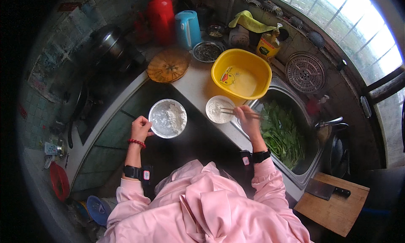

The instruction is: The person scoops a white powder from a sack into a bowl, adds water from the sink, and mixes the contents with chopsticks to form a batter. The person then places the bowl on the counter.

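Observation:
My left hand (pixel 141 128) grips the rim of a round metal bowl (pixel 159 113) from its left side, holding it up in front of the counter. A heap of white powder (pixel 176 118) lies on the right side of that bowl's bottom. In my right hand (pixel 248 119) is a pair of wooden chopsticks (pixel 256 115). Their tips rest in white powder (pixel 216 109) inside a small white bowl (pixel 208 116), which stands at the counter's edge beside the sink.
A yellow plastic basin (pixel 242 69) stands behind the small bowl. The sink (pixel 311 154) holds leafy greens (pixel 281 132). A cleaver (pixel 321 188) lies on a wooden cutting board (pixel 335 208) at right. An amber plate (pixel 167 66), a blue kettle (pixel 188 29) and a red thermos (pixel 160 18) stand farther back.

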Tool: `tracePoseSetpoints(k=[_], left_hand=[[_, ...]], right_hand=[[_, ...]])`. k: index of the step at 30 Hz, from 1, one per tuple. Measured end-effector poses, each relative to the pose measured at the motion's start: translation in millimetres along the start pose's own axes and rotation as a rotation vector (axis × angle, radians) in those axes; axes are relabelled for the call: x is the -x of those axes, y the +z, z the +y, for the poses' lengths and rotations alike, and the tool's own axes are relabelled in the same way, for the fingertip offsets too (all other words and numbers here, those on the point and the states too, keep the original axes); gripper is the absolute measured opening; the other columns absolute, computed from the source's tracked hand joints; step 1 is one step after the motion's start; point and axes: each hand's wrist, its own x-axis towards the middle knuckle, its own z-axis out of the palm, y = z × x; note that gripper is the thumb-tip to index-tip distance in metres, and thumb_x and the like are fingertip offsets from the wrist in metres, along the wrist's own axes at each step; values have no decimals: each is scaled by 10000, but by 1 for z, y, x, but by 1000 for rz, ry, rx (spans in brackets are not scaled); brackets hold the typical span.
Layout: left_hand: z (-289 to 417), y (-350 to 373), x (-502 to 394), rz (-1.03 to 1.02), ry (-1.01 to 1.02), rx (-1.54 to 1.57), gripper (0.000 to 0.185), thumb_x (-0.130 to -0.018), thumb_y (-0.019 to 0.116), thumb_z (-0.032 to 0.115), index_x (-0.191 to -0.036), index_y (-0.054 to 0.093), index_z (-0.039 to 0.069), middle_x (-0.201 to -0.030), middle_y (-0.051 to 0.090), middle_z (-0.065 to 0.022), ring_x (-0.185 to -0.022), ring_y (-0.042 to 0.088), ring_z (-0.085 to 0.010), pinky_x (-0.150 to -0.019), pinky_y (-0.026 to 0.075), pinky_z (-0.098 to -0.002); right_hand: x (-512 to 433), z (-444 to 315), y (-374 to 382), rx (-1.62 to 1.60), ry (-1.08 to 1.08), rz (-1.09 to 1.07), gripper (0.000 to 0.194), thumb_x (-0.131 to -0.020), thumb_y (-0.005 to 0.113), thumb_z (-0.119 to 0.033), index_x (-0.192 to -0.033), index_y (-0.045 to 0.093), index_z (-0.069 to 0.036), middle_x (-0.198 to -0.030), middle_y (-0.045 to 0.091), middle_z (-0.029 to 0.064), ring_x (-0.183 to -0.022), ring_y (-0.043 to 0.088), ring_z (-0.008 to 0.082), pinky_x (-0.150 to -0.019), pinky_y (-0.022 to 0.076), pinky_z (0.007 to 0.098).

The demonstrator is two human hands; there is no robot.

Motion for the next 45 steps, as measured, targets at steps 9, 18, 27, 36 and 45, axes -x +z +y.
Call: tracePoseSetpoints(k=[9,18,27,36,45], left_hand=[[7,8,-1,-36,-5,-6,133,-844,623,48,-772,515,78,-732,534,13,-660,569,-91,-558,577,-313],[11,7,1,-40,14,-30,138,-842,629,56,-770,514,82,-728,533,15,-647,560,-81,-546,570,-294],[20,2,13,-5,-2,-40,129,-833,630,46,-767,523,74,-733,538,12,-658,567,-85,-546,575,-297],[22,2,24,1,9,-32,127,-827,632,29,-759,529,58,-739,541,4,-670,568,-94,-562,592,-324],[15,-3,15,17,-7,-33,125,-828,623,24,-762,522,56,-746,553,-5,-675,575,-96,-554,590,-322]], right_hand=[[8,2,4,134,-95,-20,170,-897,644,-177,-868,649,-9,-733,645,107,-641,592,161,-601,471,291],[10,-6,6,122,-6,19,211,-899,648,-209,-873,645,1,-684,623,68,-623,552,119,-588,457,278],[16,8,-10,76,2,136,175,-918,625,-171,-872,630,-2,-712,633,39,-631,551,94,-579,452,251],[-6,5,13,76,-81,108,186,-915,629,-183,-904,625,3,-701,622,87,-647,562,129,-603,462,280],[2,1,-12,195,-13,146,201,-908,631,-181,-853,624,12,-699,628,71,-620,571,133,-570,462,287]])
